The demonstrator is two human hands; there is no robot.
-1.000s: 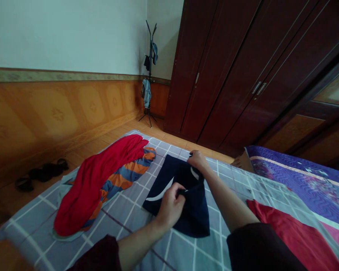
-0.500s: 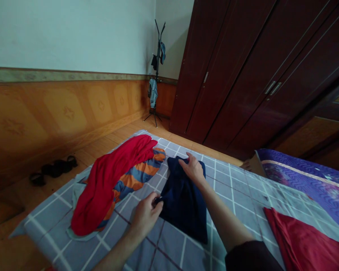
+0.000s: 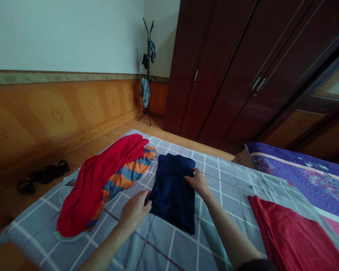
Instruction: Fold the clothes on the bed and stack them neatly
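Observation:
A dark blue garment (image 3: 173, 190) lies folded into a rough rectangle on the grey checked bed cover (image 3: 158, 248). My left hand (image 3: 135, 210) pinches its lower left edge between thumb and fingers. At the garment's right edge, near the upper corner, my right hand (image 3: 197, 181) holds the cloth with thumb and fingertips. Left of it, a red cloth (image 3: 98, 180) is heaped over an orange and blue striped cloth (image 3: 127, 176). A separate red garment (image 3: 293, 233) lies flat at the lower right.
Beyond the bed stand a dark red wardrobe (image 3: 220, 75) and a black coat rack (image 3: 148, 67) with clothes on it. A purple quilted surface (image 3: 299, 173) is at the right. Black objects (image 3: 46, 174) lie on the floor at the left.
My right hand has moved from the garment's top edge down to its right edge. The garment's upper part now looks flatter and wider. The view has shifted slightly to the right.

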